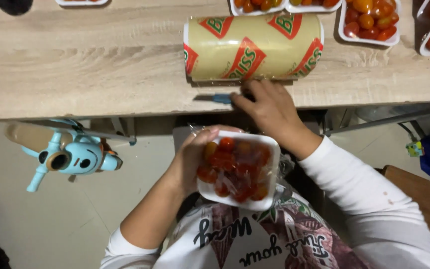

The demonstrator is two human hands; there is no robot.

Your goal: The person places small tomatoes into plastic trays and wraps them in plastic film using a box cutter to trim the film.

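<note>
My left hand grips 1 wrapped tray of tomatoes by its edge, close against my chest. My right hand, just above the tray, presses fingers on a blue cutter beneath the film roll.

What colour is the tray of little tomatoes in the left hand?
White tray, with red and orange tomatoes; the head view shows it.
</note>
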